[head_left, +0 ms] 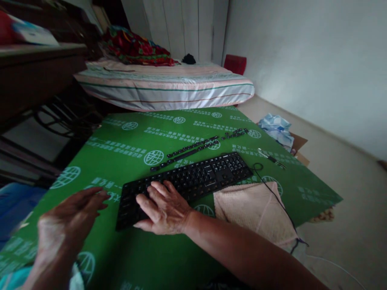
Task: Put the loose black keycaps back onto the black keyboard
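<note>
A black keyboard [208, 173] lies at a slant on a green board printed with white globes and lettering. My right hand [165, 207] rests on its left part, palm down with fingers apart, hiding some of the keys. Just left of the keyboard, my left hand [71, 217] hovers over the board. Its fingers are stretched toward the keyboard, loosely bent, and nothing shows in them. Behind the keyboard, loose black keycaps [190, 152] lie in rows, with a smaller group of keycaps [237, 133] farther right. The keyboard's cable [276, 197] trails over a folded beige cloth [244, 205].
Slim tools like pens or screwdrivers [272, 159] lie on the green board [311, 193] at right. A bed [181, 90] with a striped sheet stands beyond it. Dark wooden furniture [36, 76] is at left. A cardboard box [299, 143] with blue-white wrapping sits on the floor.
</note>
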Available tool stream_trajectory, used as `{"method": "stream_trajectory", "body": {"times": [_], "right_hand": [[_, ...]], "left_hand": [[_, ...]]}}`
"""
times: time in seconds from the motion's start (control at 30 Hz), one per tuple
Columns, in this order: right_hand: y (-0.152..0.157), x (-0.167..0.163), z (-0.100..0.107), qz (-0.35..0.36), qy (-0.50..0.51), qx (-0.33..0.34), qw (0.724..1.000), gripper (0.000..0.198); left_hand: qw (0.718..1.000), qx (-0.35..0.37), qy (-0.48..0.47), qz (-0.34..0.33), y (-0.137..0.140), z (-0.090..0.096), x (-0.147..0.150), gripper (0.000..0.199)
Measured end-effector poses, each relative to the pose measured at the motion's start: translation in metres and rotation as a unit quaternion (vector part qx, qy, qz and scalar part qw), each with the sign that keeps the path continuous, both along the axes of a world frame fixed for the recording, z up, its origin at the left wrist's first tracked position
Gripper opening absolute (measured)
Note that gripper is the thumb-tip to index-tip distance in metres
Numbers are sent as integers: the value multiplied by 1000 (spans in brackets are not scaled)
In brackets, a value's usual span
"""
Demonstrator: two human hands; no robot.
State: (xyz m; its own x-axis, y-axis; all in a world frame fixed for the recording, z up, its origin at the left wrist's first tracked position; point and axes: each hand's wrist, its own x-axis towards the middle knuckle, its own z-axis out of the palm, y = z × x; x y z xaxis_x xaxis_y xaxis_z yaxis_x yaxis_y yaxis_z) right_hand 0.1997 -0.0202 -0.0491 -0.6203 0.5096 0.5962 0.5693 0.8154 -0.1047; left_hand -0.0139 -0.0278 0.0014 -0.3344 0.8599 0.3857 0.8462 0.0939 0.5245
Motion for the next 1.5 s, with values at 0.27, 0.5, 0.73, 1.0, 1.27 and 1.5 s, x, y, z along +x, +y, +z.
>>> {"method": "stream_trajectory", "body": {"times": [0.27,0.5,0.73,1.0,1.27,1.5], "right_hand": [[-4,-4,-7,-7,27,-38,999,63],[-6,-6,-14,3,47,-44,998,64],[-10,-8,-14,-6,49,-40,998,61],[-13,-8,-14,0,56,-38,998,57],[-15,-6,-12,3,70,-41,997,54],[-22,-3,-2,19,112,-42,993,47]], "left_hand": [[977,-81,-198,23,20,1,13,39],[976,-66,-207,33,15,-25,10,44],[977,-58,-206,11,15,-27,11,42],[975,-61,-204,-55,16,-28,14,42],[982,-63,-165,-69,15,-35,10,42],[979,-69,-173,-80,8,-38,10,48]]}}
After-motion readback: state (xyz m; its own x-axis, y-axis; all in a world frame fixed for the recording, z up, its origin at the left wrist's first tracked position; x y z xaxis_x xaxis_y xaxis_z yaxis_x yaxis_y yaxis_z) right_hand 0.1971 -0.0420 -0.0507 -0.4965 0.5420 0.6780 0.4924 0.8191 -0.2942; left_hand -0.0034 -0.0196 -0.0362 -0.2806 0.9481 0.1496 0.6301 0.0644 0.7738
